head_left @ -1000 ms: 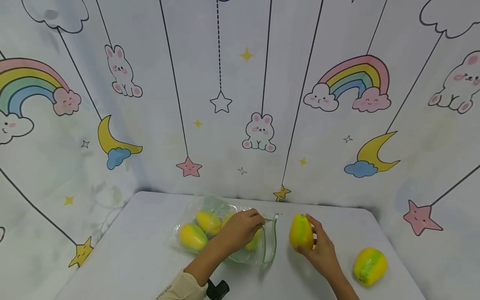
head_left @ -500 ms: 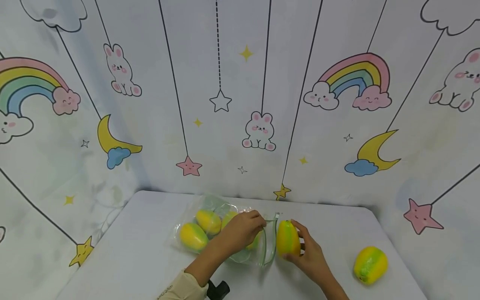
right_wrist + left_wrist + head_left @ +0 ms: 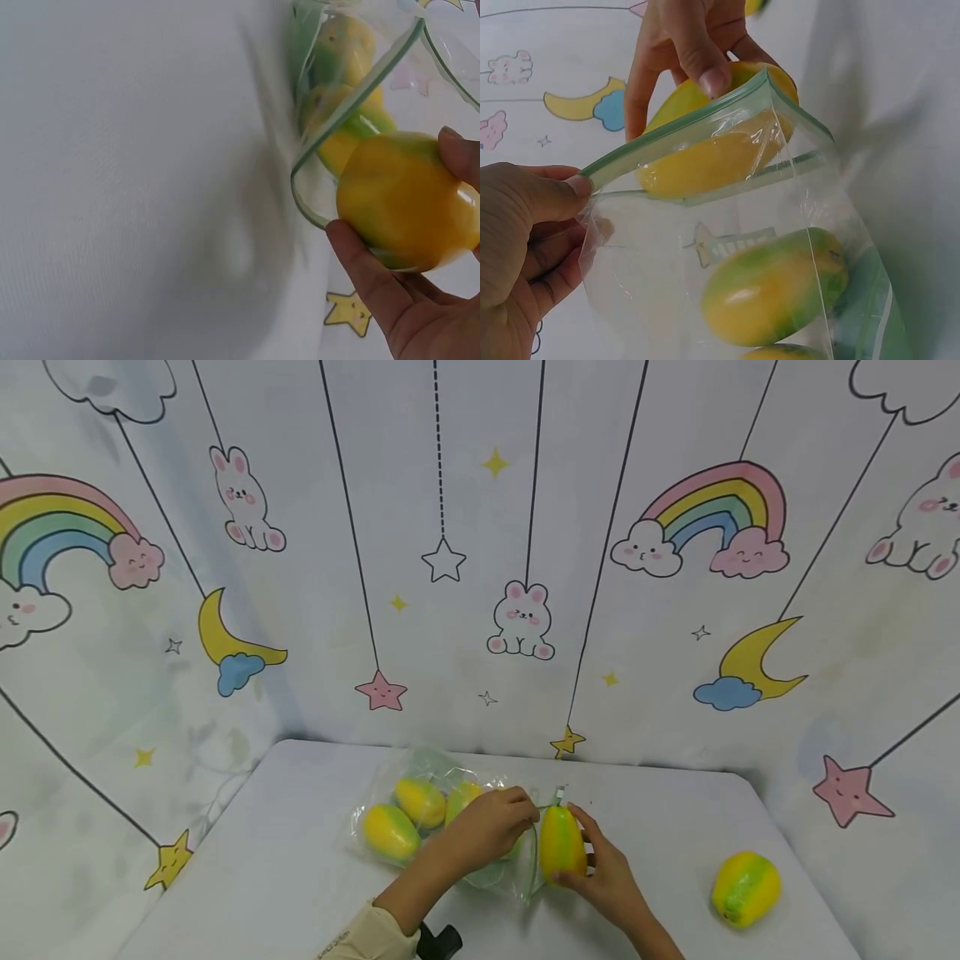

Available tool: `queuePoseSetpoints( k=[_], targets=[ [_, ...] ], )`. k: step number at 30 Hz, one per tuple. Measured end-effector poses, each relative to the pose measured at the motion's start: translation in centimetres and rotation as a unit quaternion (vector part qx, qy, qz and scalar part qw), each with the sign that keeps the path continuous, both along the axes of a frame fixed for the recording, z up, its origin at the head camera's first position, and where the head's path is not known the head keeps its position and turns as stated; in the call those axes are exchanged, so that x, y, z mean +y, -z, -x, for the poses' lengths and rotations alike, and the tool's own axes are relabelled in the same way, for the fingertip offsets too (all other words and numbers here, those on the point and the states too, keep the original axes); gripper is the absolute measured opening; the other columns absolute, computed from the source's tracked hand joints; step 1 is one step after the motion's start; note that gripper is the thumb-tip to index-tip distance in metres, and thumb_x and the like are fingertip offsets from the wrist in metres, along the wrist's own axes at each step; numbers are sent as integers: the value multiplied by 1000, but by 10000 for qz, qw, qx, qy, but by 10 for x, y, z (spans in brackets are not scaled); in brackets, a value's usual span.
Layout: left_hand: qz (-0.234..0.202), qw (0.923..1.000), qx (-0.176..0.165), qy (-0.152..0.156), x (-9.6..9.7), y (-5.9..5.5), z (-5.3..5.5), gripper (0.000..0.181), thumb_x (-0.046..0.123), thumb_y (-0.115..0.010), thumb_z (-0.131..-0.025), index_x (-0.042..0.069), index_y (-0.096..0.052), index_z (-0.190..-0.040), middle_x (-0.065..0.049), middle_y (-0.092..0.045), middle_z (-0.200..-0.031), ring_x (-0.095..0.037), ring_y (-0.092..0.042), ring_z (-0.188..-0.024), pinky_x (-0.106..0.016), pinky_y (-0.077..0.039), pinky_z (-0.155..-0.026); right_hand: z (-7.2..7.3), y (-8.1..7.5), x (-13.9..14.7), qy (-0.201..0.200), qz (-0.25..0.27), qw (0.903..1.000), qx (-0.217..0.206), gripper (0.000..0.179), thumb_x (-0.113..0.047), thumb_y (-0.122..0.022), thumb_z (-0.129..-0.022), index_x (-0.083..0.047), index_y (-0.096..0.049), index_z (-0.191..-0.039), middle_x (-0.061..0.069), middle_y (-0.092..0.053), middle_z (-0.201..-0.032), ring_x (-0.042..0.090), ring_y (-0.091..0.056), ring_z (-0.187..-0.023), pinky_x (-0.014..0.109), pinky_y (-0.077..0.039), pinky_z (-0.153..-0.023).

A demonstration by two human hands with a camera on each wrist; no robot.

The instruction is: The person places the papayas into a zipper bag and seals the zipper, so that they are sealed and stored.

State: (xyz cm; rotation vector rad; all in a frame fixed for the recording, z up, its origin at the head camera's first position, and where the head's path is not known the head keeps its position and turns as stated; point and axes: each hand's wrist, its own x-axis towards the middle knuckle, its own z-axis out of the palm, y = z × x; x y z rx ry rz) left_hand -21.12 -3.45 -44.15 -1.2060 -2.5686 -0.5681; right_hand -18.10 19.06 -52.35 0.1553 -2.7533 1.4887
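In the head view, my left hand (image 3: 491, 827) pinches the green-edged rim of a clear zip bag (image 3: 652, 277) between thumb and fingers. Several yellow-green papayas (image 3: 392, 833) lie inside the bag. My right hand (image 3: 611, 881) grips another papaya (image 3: 562, 845), thumb on one side and fingers round the other. The right wrist view has this held papaya (image 3: 405, 202) at the bag's open mouth, its front end between the green zip edges (image 3: 360, 97). Part of the bag is hidden behind my left forearm.
One more papaya (image 3: 746, 889) lies on the right of the white table (image 3: 255, 860). A black fitting (image 3: 441, 942) shows below my left wrist. Behind the table hangs a white cloth backdrop (image 3: 315, 568) printed with rabbits, rainbows and stars.
My right hand has carried its papaya leftward to the mouth of the bag. The left hand keeps its pinch on the rim, almost still.
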Motion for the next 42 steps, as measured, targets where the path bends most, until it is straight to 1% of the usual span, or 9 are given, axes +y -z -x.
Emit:
queuePoseSetpoints(
  k=[11,16,18,21,24,27,33,39,42],
  targets=[
    [180,9995,134,240,3,3,0,13,17,-60,-98,16,-71,-105,6,-66,-101,-3,-63,-89,-9,-49,-81,5,4,-15,-90,-334,9994,-19,100,-23,-88,-70,-28,-32,-152,15,-61,-125,17,-64,-90,31,-57,-76],
    [238,9992,198,261,8,5,0,12,16,-61,-98,17,-71,-104,6,-66,-100,-2,-62,-87,-9,-48,-79,5,4,-19,199,-535,9984,61,100,-21,-85,-74,-19,-24,-153,23,-61,-125,26,-67,-95,41,-58,-80],
    [236,9994,172,203,8,7,0,12,16,-61,-97,16,-72,-104,6,-66,-100,-3,-63,-87,-10,-49,-80,5,6,-22,360,-569,9977,86,96,-25,-84,-75,-12,-24,-148,28,-61,-123,30,-68,-93,43,-58,-80],
    [40,9997,218,131,7,7,0,12,16,-62,-97,15,-72,-103,5,-66,-101,-5,-64,-89,-12,-50,-82,5,11,-26,571,-523,9969,165,80,-27,-85,-75,-5,-32,-130,29,-62,-118,32,-69,-94,41,-59,-77],
    [-246,9991,337,84,6,7,2,11,15,-63,-96,14,-72,-102,5,-67,-102,-8,-65,-91,-14,-51,-84,5,14,-31,606,-492,9967,221,66,-28,-86,-74,-7,-37,-112,23,-65,-107,30,-69,-92,36,-59,-72],
    [-416,9985,342,94,5,8,3,10,14,-64,-95,13,-72,-102,5,-67,-102,-8,-65,-91,-13,-50,-85,7,16,-35,515,-512,9970,267,62,-27,-86,-74,-9,-37,-107,18,-63,-104,28,-69,-92,32,-59,-70],
    [-365,9990,210,132,4,9,2,10,15,-64,-95,14,-71,-102,5,-66,-100,-7,-65,-90,-9,-49,-84,10,13,-42,548,-354,9959,625,50,-8,-80,-80,-4,-45,-115,27,-61,-119,36,-70,-95,36,-60,-75],
    [-322,9991,247,145,6,3,4,10,15,-62,-97,15,-71,-101,5,-66,-101,-6,-65,-90,-9,-49,-82,8,11,-48,659,-152,9962,541,43,0,-70,-85,0,-55,-125,27,-59,-127,38,-68,-98,34,-60,-73],
    [-289,9991,220,239,7,2,4,10,13,-62,-96,14,-72,-100,5,-66,-101,-6,-65,-91,-8,-48,-82,5,11,-51,521,-13,9975,487,42,5,-65,-85,3,-58,-127,27,-59,-128,38,-68,-99,33,-60,-73]
  ],
)
